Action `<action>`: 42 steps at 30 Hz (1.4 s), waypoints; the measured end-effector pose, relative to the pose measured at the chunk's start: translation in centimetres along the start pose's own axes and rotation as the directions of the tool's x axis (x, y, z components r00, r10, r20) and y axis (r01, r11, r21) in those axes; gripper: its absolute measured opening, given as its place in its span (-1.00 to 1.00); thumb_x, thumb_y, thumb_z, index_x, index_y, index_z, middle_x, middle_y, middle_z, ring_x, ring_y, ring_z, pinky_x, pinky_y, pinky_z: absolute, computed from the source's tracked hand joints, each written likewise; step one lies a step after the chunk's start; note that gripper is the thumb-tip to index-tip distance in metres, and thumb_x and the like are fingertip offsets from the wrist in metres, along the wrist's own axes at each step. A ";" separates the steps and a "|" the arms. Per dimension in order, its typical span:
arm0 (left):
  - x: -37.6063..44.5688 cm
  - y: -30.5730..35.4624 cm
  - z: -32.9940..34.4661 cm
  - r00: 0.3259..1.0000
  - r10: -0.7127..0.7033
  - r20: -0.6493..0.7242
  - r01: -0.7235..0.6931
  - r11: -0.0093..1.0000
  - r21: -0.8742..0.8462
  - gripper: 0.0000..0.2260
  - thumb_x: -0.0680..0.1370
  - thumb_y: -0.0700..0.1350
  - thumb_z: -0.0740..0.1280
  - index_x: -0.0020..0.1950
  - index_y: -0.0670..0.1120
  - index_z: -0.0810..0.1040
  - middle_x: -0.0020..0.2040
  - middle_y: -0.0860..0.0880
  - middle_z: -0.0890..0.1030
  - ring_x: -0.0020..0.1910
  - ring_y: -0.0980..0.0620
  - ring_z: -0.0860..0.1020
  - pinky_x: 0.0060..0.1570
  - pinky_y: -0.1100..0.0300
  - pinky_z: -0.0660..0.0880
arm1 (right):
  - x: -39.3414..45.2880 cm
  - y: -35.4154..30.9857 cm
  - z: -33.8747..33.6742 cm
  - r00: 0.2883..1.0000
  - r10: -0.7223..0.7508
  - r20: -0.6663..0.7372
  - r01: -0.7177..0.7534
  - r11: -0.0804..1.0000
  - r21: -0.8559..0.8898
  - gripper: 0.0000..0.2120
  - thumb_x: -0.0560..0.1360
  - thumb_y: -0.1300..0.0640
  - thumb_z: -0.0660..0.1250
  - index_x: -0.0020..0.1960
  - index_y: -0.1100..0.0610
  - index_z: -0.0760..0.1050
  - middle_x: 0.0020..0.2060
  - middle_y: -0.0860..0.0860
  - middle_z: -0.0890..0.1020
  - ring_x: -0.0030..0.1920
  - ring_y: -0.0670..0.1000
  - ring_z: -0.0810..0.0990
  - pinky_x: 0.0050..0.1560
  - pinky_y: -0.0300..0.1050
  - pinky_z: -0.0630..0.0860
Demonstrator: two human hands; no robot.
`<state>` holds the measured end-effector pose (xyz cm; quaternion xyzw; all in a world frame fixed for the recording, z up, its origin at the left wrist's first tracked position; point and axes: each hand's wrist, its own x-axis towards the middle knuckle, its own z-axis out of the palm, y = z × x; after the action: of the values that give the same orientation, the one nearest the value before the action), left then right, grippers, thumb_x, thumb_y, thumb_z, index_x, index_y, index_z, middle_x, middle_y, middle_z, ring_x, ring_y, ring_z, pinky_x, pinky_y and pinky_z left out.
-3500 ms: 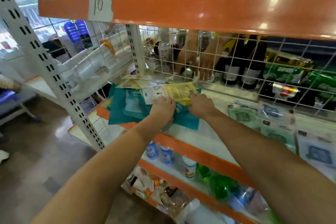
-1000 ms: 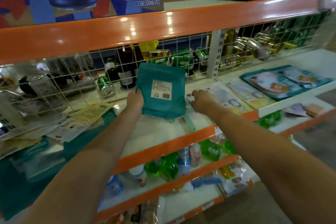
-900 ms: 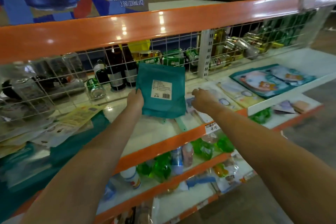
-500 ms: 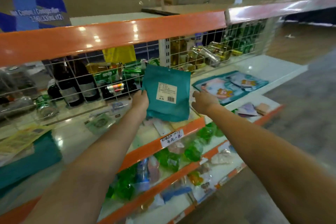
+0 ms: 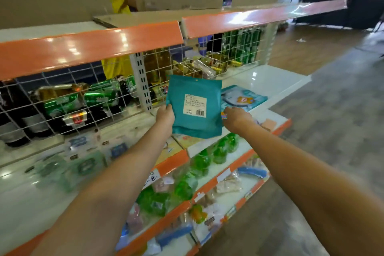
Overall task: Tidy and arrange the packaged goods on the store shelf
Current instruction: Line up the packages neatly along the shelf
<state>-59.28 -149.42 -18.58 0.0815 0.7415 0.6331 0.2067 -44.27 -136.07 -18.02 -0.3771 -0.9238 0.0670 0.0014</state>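
Holding a flat teal plastic pouch with a white barcode label (image 5: 195, 108) upright above the white store shelf with its orange front edge (image 5: 172, 164), I have my left hand (image 5: 165, 115) curled round the pouch's left edge, thumb on the label side. My right hand (image 5: 235, 117) is at the pouch's lower right corner; its fingers are bent, but I cannot tell from this angle whether they grip the pouch or something small and colourful just beside it. The pouch hangs in front of the white wire mesh backing (image 5: 83, 97), clear of the shelf surface. Behind the mesh lie green drink cans (image 5: 101, 95) and dark bottles (image 5: 12, 122). Further right on the shelf lies a flat light-blue cartoon-printed packet (image 5: 246, 98). Green bagged goods (image 5: 207, 158) fill the shelf below.
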 end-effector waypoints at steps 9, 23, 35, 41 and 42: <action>4.8 0.8 10.0 0.990 0.004 0.139 -0.007 1.000 0.027 -0.67 0.66 -0.07 0.05 0.35 -0.12 0.44 0.21 -0.12 0.55 0.11 -0.13 0.55 0.13 0.02 0.51 | 4.4 6.6 -0.1 0.989 0.150 -0.007 -0.149 0.987 0.067 -0.60 0.59 0.06 0.14 0.40 0.08 0.31 0.33 0.11 0.45 0.30 0.16 0.45 0.29 0.04 0.38; 12.3 3.3 21.4 0.952 -0.007 0.305 0.032 0.997 -0.076 -0.70 0.66 -0.05 0.12 0.30 -0.12 0.49 0.14 -0.11 0.59 0.08 -0.13 0.59 0.10 -0.02 0.56 | 13.6 13.9 -2.4 0.943 0.332 -0.007 -0.315 0.902 0.295 -0.64 0.59 0.10 0.13 0.36 0.18 0.36 0.24 0.14 0.52 0.21 0.15 0.51 0.21 0.01 0.50; 14.4 5.3 27.5 0.981 -0.005 0.195 0.032 0.990 -0.134 -0.66 0.66 -0.03 0.10 0.38 -0.10 0.43 0.22 -0.15 0.56 0.14 -0.15 0.57 0.16 -0.08 0.53 | 22.8 19.2 -4.1 0.963 0.233 0.135 -0.257 0.649 0.716 -0.63 0.63 0.06 0.12 0.31 0.28 0.41 0.18 0.15 0.52 0.17 0.12 0.49 0.20 -0.03 0.43; 13.9 4.9 28.8 0.995 -0.047 0.086 0.058 0.989 -0.138 -0.66 0.66 -0.01 0.08 0.34 -0.09 0.47 0.21 -0.13 0.57 0.12 -0.14 0.58 0.17 -0.12 0.52 | 25.0 20.4 -4.0 0.958 0.070 0.277 -0.284 0.343 0.896 -0.69 0.63 0.18 0.15 0.31 0.30 0.38 0.24 0.18 0.52 0.07 0.08 0.49 0.13 0.01 0.47; 13.8 4.6 29.0 0.997 -0.046 0.065 0.053 0.991 -0.125 -0.67 0.66 -0.01 0.08 0.32 -0.09 0.47 0.20 -0.13 0.58 0.11 -0.14 0.58 0.17 -0.11 0.52 | 25.3 20.5 -3.8 0.958 0.055 0.282 -0.284 0.326 0.901 -0.70 0.62 0.20 0.15 0.31 0.31 0.38 0.24 0.18 0.52 0.07 0.09 0.49 0.11 0.01 0.46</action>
<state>-60.51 -117.04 -20.16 0.0693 0.6947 0.6709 0.2499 -47.85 -103.50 -17.98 -0.3942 -0.6688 0.6194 0.1166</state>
